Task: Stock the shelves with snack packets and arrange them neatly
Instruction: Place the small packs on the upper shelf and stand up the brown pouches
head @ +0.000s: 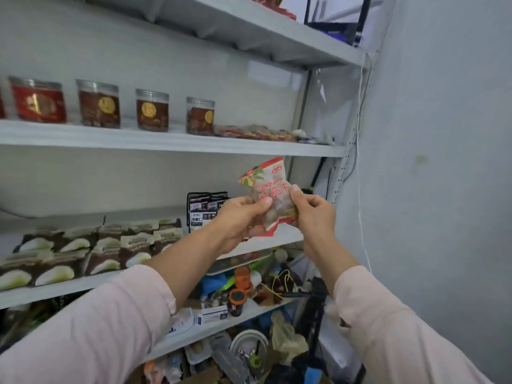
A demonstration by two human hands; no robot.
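Note:
I hold a clear snack packet (pixel 271 187) with red print upright in both hands, in front of the right end of the middle shelf (pixel 279 239). My left hand (pixel 240 220) grips its left side, thumb on the front. My right hand (pixel 314 212) pinches its right edge. More packets of the same kind lie flat on the shelf above (pixel 256 133), at its right end. Brown and white snack packets (pixel 91 250) lie in rows on the left of the middle shelf.
Several lidded jars (pixel 152 110) stand in a row on the upper shelf. Black packets (pixel 203 209) stand behind my left hand. Lower shelves (pixel 243 284) hold mixed clutter. A grey wall (pixel 443 162) closes off the right side, with a white cable running down it.

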